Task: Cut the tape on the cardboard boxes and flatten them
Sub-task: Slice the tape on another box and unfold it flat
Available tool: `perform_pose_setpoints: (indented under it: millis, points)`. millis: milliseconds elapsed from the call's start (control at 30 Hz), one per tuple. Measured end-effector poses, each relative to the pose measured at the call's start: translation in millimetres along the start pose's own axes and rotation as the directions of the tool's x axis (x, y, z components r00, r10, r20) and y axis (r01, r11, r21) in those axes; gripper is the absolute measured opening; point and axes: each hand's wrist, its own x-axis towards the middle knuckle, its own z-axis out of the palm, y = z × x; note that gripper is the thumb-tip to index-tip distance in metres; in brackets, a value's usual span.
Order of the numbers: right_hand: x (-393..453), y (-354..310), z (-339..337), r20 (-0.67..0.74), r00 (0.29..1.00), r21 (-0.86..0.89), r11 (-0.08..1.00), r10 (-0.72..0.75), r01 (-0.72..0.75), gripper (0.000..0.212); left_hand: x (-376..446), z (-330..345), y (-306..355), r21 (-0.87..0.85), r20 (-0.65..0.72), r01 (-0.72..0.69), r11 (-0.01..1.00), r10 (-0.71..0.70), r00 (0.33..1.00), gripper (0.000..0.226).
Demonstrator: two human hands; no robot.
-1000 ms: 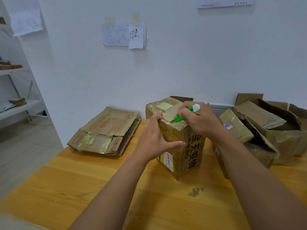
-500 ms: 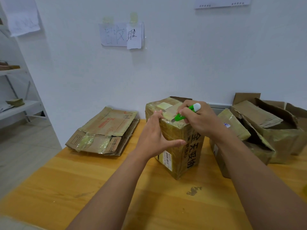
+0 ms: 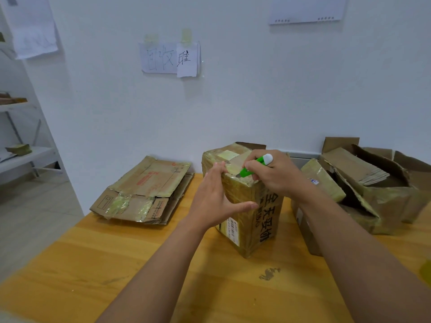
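Observation:
A taped-up cardboard box [image 3: 254,220] with black characters on its side stands upright on the wooden table [image 3: 116,271]. My left hand [image 3: 214,197] braces the box's left face, fingertips hooked over the top edge, thumb stretched along the front. My right hand [image 3: 277,173] grips a green and white box cutter [image 3: 253,167], its blade tip at the tape on the near top edge of the box.
A stack of flattened boxes [image 3: 144,192] lies at the left, near the wall. Several open, crumpled boxes [image 3: 363,183] crowd the right side behind my right forearm. A white shelf unit [image 3: 21,157] stands off the table to the left.
Both hands stay on the box. The cutter has shifted only slightly along the top edge; the view has drifted a little.

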Motion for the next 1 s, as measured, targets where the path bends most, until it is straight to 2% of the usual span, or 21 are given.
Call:
perform_pose_setpoints:
  millis: [100, 267, 433, 567, 867, 1000]
  points:
    - [-3.6, 3.0, -3.0, -0.059, 0.998, 0.034, 0.999, 0.023, -0.021, 0.021, 0.2, -0.8, 1.7, 0.01, 0.008, -0.003, 1.0, 0.003, 1.0, 0.112]
    - [-3.3, -4.1, 0.5, 0.012, 1.0, -0.019, 1.0, 0.011, -0.011, 0.022, 0.6, -0.8, 1.0, 0.029, -0.021, 0.018, 0.999, -0.018, 1.0, 0.115]
    - [-8.5, -0.5, -6.8, -0.034, 0.999, 0.011, 1.0, 0.017, -0.017, 0.023, 1.8, -0.1, 4.2, 0.001, -0.002, 0.028, 1.0, -0.028, 1.0, 0.117]
    - [-9.1, -3.3, -5.1, 0.01, 1.0, -0.052, 0.998, 0.026, -0.025, 0.023, 3.2, -0.5, 4.9, -0.007, 0.003, 0.066, 0.998, -0.066, 0.998, 0.128]
    - [-11.5, -2.7, -16.7, -0.048, 0.999, 0.047, 0.999, 0.02, -0.018, 0.022, 4.1, -2.5, 5.6, 0.013, 0.01, 0.059, 0.998, -0.059, 0.998, 0.123]
    - [-12.9, -5.4, -15.6, 0.021, 1.0, -0.016, 1.0, 0.011, -0.011, 0.02, 5.5, -2.4, 4.2, 0.008, 0.012, 0.068, 0.998, -0.068, 0.998, 0.127]
